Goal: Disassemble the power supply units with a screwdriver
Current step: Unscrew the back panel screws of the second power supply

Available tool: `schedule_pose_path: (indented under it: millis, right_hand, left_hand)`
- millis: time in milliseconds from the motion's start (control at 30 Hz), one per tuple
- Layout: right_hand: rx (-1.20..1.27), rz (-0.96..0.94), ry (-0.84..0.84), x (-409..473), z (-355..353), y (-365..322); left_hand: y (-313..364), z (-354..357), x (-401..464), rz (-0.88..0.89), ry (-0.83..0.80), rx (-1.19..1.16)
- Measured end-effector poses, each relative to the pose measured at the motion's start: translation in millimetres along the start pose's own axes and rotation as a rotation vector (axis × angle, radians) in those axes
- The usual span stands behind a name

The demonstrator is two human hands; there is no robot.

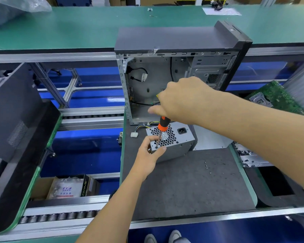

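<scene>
- The right hand [181,99] is wrapped around the top of the screwdriver [161,130], fingers clamped on the orange-and-black handle; gripping from above lets the person press down and twist at once.
- The shaft slants down toward 7 o'clock from that hand, and its tip sits at a screw [156,147] in the near-left corner of the power supply unit [172,141].
- The left hand [150,153] grips that same corner, thumb on the grilled face and fingers curled around the edge, probably to keep the box from sliding or turning under the torque.
- The unit rests on the dark surface [191,186] with its honeycomb fan grille facing up, which puts the screw heads within reach from above.
- Its cable bundle and white connector [134,135] trail off at 10 o'clock from the unit.
- At 12 o'clock stands the open computer case [179,67], apparently gutted.
- At 4 o'clock from the unit, small loose bits [207,166], possibly screws, lie on the surface.
- A green circuit board [277,97] lies far off at 2 o'clock.
</scene>
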State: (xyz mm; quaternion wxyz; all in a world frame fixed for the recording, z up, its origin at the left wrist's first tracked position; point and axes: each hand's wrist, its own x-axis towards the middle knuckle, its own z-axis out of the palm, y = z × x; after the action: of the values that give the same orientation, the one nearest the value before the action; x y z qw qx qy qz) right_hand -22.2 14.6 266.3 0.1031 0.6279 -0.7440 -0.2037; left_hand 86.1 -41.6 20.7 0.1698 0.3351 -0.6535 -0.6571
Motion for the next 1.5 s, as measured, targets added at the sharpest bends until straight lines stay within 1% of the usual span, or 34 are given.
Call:
schedule_pose_path:
  millis: [67,200,300,367,400,433,500,533,600,733,867,933,1000,1067,1133,1167,1267,1400,1467,1500]
  right_hand:
    - [0.15,-0.005,-0.011,0.2,2.4,4.0]
    - [0.497,-0.11,-0.091,-0.4,5.2,13.6]
    - [0.625,-0.146,-0.141,-3.3,1.2,9.7]
    - [0.597,-0.094,-0.152,-4.8,-1.5,1.7]
    - [0.518,-0.035,-0.133,-5.7,-2.9,-1.9]
    - [0.383,0.02,-0.105,-5.5,-4.8,-4.9]
    - [0.122,0.054,-0.046,-3.6,-7.3,-7.7]
    - [0.068,0.046,-0.022,-2.8,-7.2,-7.5]
    - [0.098,0.037,-0.003,-2.4,-6.6,-5.7]
    - [0.264,-0.035,-0.017,-3.3,-1.4,-3.0]
    - [0.466,-0.145,-0.124,-2.7,-2.0,1.5]
    - [0.516,-0.152,-0.169,-5.1,-3.8,0.4]
    - [0.463,-0.053,-0.17,-6.1,-4.3,-2.5]
    - [0.301,0.067,-0.147,-7.2,-6.0,-6.6]
    - [0.168,0.102,-0.103,-6.1,-5.1,-7.4]
    - [0.146,0.115,-0.09,-5.7,-4.8,-5.8]
    - [0.212,0.08,-0.079,-6.6,-0.6,-1.7]
    - [0.401,-0.055,-0.104,-7.5,4.5,3.1]
    - [0.48,-0.075,-0.142,-8.4,3.4,4.5]
    - [0.48,-0.071,-0.155,-9.3,3.1,4.4]
  left_hand:
    - [0.8,0.3,-0.2,0.001,-0.002,0.0]
    - [1.3,1.0,-0.2,0.0,-0.008,0.013]
    - [-0.1,0.1,-0.2,-0.002,-0.007,0.013]
    - [-0.1,0.0,-0.2,-0.001,-0.011,0.006]
    - [0.0,0.0,-0.2,-0.005,-0.008,0.004]
    - [0.4,0.2,-0.1,-0.008,-0.002,0.002]
    - [0.5,0.6,-0.1,-0.006,0.008,0.006]
    - [0.0,0.6,-0.1,-0.003,0.008,0.009]
    - [-0.3,0.6,-0.6,0.0,0.005,0.009]
    - [0.6,0.4,-0.6,-0.01,0.003,0.006]
    - [-1.8,0.2,0.3,-0.012,0.002,0.001]
    - [-2.3,0.5,0.9,-0.014,0.006,-0.006]
    - [-2.2,0.8,1.3,-0.017,0.01,-0.015]
    - [-1.8,0.7,1.0,-0.013,0.016,-0.017]
    - [-2.0,0.9,0.8,-0.009,0.018,-0.008]
    - [-2.0,1.1,0.8,-0.007,0.017,-0.004]
    - [-1.0,1.0,0.7,-0.005,0.018,0.003]
    - [-1.6,0.7,0.3,0.0,0.02,0.013]
    - [-1.4,0.7,-1.0,0.021,0.023,0.017]
    - [-1.3,0.7,-2.6,0.04,0.022,0.015]
